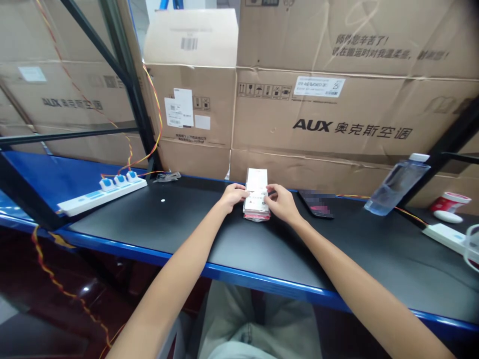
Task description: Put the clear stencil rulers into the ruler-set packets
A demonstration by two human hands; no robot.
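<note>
A stack of printed paper leaflets point(256, 199) lies on the black workbench top point(157, 219), with a white sheet standing up at its far end and a reddish layer showing low in the pile. My left hand point(232, 195) grips the stack's left side. My right hand point(280, 203) presses its fingers on the right side, partly covering the top sheet. The lower edge of the stack is partly hidden by the fingers. A phone point(316, 203), blurred in the picture, lies flat just right of my right hand, not touching it.
A white power strip point(102, 197) with blue switches lies at the left, and another point(447, 238) at the right. A clear plastic bottle point(396, 184) lies on the bench, near a red-and-white cup point(450, 202). Cardboard boxes point(322, 114) stack behind the blue-edged bench.
</note>
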